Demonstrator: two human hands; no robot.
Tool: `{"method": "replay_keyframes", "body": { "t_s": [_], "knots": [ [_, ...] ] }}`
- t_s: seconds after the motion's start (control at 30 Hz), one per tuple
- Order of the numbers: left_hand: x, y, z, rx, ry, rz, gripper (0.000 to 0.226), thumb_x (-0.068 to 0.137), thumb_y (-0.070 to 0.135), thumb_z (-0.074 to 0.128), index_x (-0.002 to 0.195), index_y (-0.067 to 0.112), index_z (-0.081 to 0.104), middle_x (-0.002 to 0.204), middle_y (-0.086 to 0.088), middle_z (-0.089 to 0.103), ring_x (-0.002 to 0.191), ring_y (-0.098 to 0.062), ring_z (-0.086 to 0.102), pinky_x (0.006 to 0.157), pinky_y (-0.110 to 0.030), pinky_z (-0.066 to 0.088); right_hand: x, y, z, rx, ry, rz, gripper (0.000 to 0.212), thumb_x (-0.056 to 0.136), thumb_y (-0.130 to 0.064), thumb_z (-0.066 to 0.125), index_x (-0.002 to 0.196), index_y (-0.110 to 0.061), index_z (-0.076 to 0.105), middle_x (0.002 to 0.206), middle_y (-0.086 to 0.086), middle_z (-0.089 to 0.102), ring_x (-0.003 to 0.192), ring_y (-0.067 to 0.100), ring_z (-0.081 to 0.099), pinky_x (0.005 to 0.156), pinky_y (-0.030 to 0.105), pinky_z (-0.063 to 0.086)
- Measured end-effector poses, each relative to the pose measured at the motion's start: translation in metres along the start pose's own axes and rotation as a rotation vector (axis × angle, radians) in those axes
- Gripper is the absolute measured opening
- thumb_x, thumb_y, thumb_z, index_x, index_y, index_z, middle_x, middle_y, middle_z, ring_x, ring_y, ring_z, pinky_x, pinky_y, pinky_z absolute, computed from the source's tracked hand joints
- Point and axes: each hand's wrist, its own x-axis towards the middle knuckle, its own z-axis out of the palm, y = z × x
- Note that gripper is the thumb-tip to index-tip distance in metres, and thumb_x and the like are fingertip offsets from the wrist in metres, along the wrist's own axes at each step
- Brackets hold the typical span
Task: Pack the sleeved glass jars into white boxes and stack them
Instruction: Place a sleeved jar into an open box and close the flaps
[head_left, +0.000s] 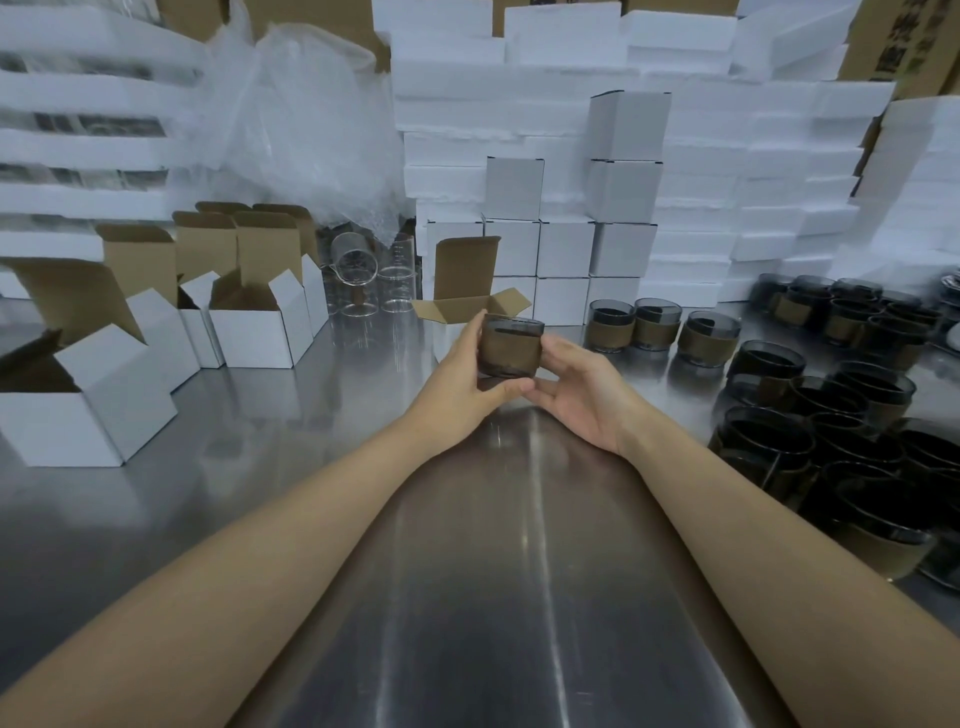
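A dark glass jar with a brown sleeve (509, 347) is held above the steel table, just in front of an open white box (470, 306) whose lid flap stands up. My left hand (470, 379) grips the jar from its left side and underneath. My right hand (582, 395) touches the jar's right side and base with relaxed, slightly bent fingers. A stack of closed white boxes (569, 249) rises behind the open box. Several more sleeved jars (660, 325) stand at the right.
Several open white boxes (260, 322) with brown insides stand at the left. Clear glass cups (358, 280) and bubble wrap (306, 119) lie behind them. White foam slabs (753, 171) fill the back. A dense group of dark jars (831, 431) crowds the right edge of the steel table (311, 467).
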Motion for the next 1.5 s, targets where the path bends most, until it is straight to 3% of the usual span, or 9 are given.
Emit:
{"method": "replay_keyframes", "body": {
  "t_s": [0.17, 0.27, 0.37, 0.6, 0.8, 0.93, 1.1, 1.3, 1.5],
  "knots": [
    [0.000, -0.001, 0.000, 0.064, 0.073, -0.030, 0.095, 0.068, 0.040, 0.084, 0.145, 0.023, 0.030, 0.137, 0.008, 0.040, 0.121, 0.000, 0.043, 0.101, -0.014, 0.034, 0.001, 0.003, 0.001, -0.129, -0.056, 0.049, 0.051, 0.091, -0.019, 0.057, 0.135, 0.004, 0.048, 0.132, 0.023, 0.056, 0.123, 0.036, 0.053, 0.109, 0.043, 0.039],
    [0.000, -0.002, 0.000, 0.092, 0.116, 0.011, 0.071, 0.067, 0.027, 0.086, 0.128, 0.020, 0.050, 0.121, 0.003, 0.049, 0.101, 0.007, 0.048, 0.089, -0.009, 0.040, 0.001, 0.004, 0.001, -0.100, -0.037, 0.023, 0.044, 0.091, -0.024, 0.058, 0.127, 0.000, 0.055, 0.114, 0.014, 0.064, 0.103, 0.024, 0.061, 0.095, 0.033, 0.048],
    [0.001, -0.001, 0.000, 0.048, 0.174, 0.007, 0.061, 0.069, 0.025, 0.086, 0.117, 0.024, 0.049, 0.106, 0.009, 0.049, 0.085, 0.003, 0.051, 0.074, -0.009, 0.041, 0.002, 0.003, -0.002, 0.030, -0.011, 0.015, 0.041, 0.097, -0.025, 0.046, 0.129, -0.001, 0.053, 0.109, 0.012, 0.066, 0.092, 0.020, 0.066, 0.086, 0.031, 0.054],
    [0.001, -0.002, 0.000, -0.029, 0.148, -0.008, 0.068, 0.073, 0.028, 0.082, 0.120, 0.030, 0.033, 0.115, 0.013, 0.054, 0.090, 0.002, 0.060, 0.075, -0.009, 0.046, 0.000, 0.002, 0.001, -0.015, -0.063, 0.018, 0.046, 0.098, -0.025, 0.045, 0.135, 0.001, 0.049, 0.131, 0.022, 0.057, 0.121, 0.031, 0.056, 0.103, 0.036, 0.047],
    [0.003, -0.007, 0.001, -0.044, 0.102, 0.015, 0.066, 0.079, 0.007, 0.076, 0.123, 0.020, 0.028, 0.122, -0.003, 0.055, 0.097, 0.007, 0.058, 0.080, -0.012, 0.047, 0.000, 0.002, 0.002, -0.052, -0.008, 0.019, 0.043, 0.097, -0.011, 0.047, 0.137, 0.004, 0.045, 0.135, 0.026, 0.052, 0.123, 0.037, 0.053, 0.105, 0.038, 0.044],
    [0.002, -0.005, 0.000, -0.042, 0.145, 0.079, 0.067, 0.078, 0.002, 0.075, 0.123, 0.028, 0.032, 0.117, 0.006, 0.049, 0.097, 0.015, 0.054, 0.078, -0.006, 0.044, 0.002, 0.003, 0.001, 0.008, 0.021, 0.026, 0.045, 0.098, -0.013, 0.041, 0.139, 0.007, 0.042, 0.131, 0.024, 0.053, 0.116, 0.032, 0.054, 0.104, 0.038, 0.045],
    [-0.002, 0.000, 0.001, 0.063, 0.195, 0.214, 0.073, 0.071, 0.007, 0.075, 0.127, 0.040, 0.043, 0.110, 0.011, 0.042, 0.095, 0.006, 0.048, 0.079, -0.004, 0.039, -0.001, 0.002, 0.003, -0.088, -0.095, 0.015, 0.050, 0.096, -0.027, 0.046, 0.138, 0.001, 0.047, 0.140, 0.024, 0.049, 0.132, 0.036, 0.045, 0.113, 0.043, 0.035],
    [-0.002, 0.003, 0.001, 0.031, 0.200, 0.167, 0.071, 0.074, 0.023, 0.080, 0.135, 0.032, 0.044, 0.115, 0.013, 0.045, 0.102, 0.002, 0.050, 0.081, -0.009, 0.042, -0.001, -0.003, -0.002, 0.203, -0.077, 0.063, 0.055, 0.094, -0.026, 0.045, 0.139, 0.005, 0.041, 0.138, 0.025, 0.049, 0.126, 0.036, 0.052, 0.102, 0.038, 0.048],
    [-0.004, 0.007, 0.000, 0.072, 0.167, 0.163, 0.069, 0.074, 0.026, 0.082, 0.134, 0.025, 0.048, 0.122, 0.011, 0.046, 0.108, -0.001, 0.049, 0.087, -0.019, 0.046, -0.003, -0.002, 0.000, 0.181, -0.165, 0.070, 0.051, 0.099, -0.030, 0.040, 0.142, -0.002, 0.040, 0.139, 0.020, 0.052, 0.125, 0.031, 0.054, 0.092, 0.035, 0.053]
  ]
}}
